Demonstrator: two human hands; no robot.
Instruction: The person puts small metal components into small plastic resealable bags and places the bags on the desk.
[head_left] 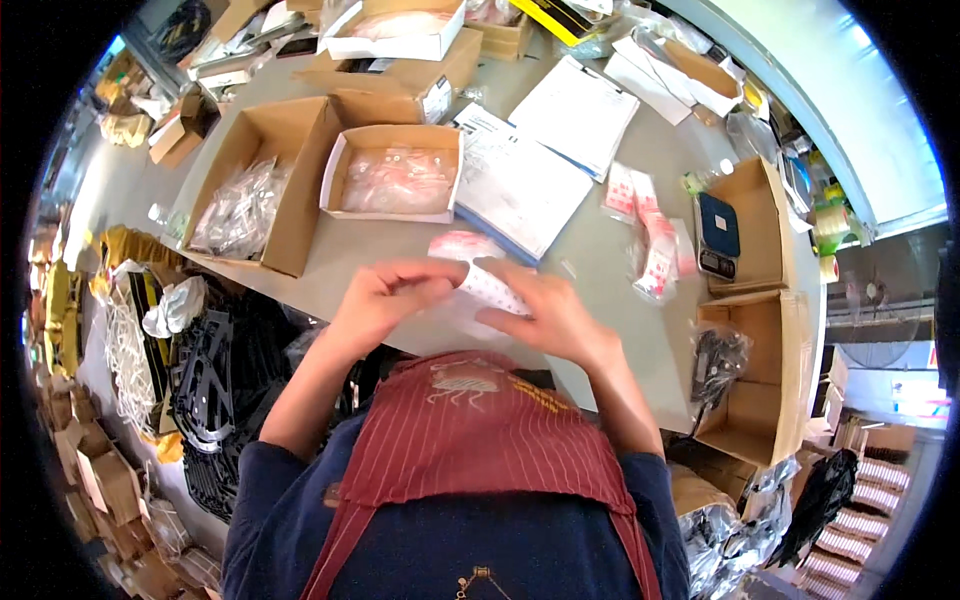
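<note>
My right hand grips a white sheet with small dots, thumb below it and fingers above, just over the table's near edge. Close by on the left, my left hand has its fingers curled in against the sheet. What it pinches is hidden. Thin clear plastic shows beneath the hands. Just beyond them lies a pink and white packet. More pink and white packets in clear bags lie to the right on the grey table.
At the left stand a cardboard box of clear bags and a shallow box of pinkish bags. Papers on a clipboard lie ahead. On the right, a small scale sits in a cardboard box, above another box beside a dark bagged item.
</note>
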